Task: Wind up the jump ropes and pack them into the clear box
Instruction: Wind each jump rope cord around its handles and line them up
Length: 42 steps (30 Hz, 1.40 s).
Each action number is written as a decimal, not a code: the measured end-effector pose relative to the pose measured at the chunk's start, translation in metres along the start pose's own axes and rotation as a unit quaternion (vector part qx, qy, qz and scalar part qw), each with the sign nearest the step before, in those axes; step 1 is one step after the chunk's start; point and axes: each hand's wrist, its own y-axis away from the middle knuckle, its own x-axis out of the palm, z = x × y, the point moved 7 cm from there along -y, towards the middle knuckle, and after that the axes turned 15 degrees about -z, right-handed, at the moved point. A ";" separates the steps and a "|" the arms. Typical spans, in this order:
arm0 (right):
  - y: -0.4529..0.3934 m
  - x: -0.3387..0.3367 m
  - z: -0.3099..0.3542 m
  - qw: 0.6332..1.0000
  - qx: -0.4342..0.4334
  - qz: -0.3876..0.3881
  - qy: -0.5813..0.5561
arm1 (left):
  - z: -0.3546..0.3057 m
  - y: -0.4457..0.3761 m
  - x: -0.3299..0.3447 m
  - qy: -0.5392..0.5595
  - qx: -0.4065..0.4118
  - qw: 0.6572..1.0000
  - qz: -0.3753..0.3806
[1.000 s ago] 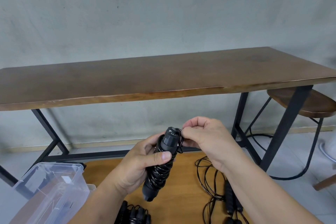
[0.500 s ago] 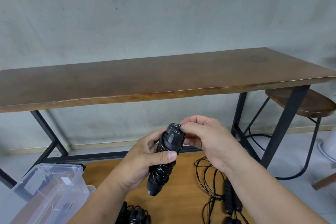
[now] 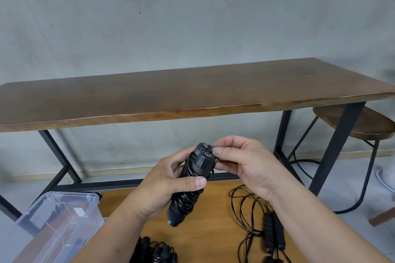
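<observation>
Tucking the cord end: right hand [image 3: 245, 162] has shifted from beside the caps to pinching the last loop at the top of the wound jump rope [image 3: 192, 179], centre frame, while left hand [image 3: 164, 190] keeps its wrap round both handles. Winding looks about finished; packing probably next. Count: one rope held, one wound bundle [image 3: 156, 252] bottom centre, one loose rope [image 3: 263, 220] lower right, one clear box [image 3: 64, 220] lower left, seemingly no ropes inside.

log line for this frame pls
left hand grips wound jump rope | right hand pinches cord end at caps | clear box lower left | loose rope on low table
</observation>
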 end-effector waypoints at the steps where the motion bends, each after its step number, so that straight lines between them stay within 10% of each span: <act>1: 0.000 -0.002 0.001 1.000 -0.012 -0.007 0.011 | 0.002 0.001 0.001 0.004 -0.004 1.000 0.003; 23: 0.008 0.005 -0.005 0.997 0.042 0.060 -0.024 | 0.001 -0.012 0.003 0.127 -0.021 0.992 -0.006; 31: -0.004 -0.015 -0.007 0.989 -0.070 -0.116 0.060 | 0.021 -0.009 -0.001 0.230 -0.111 0.966 -0.033; 42: -0.004 -0.009 0.014 0.965 -0.153 -0.105 0.184 | 0.005 -0.004 0.008 0.122 -0.029 0.992 -0.005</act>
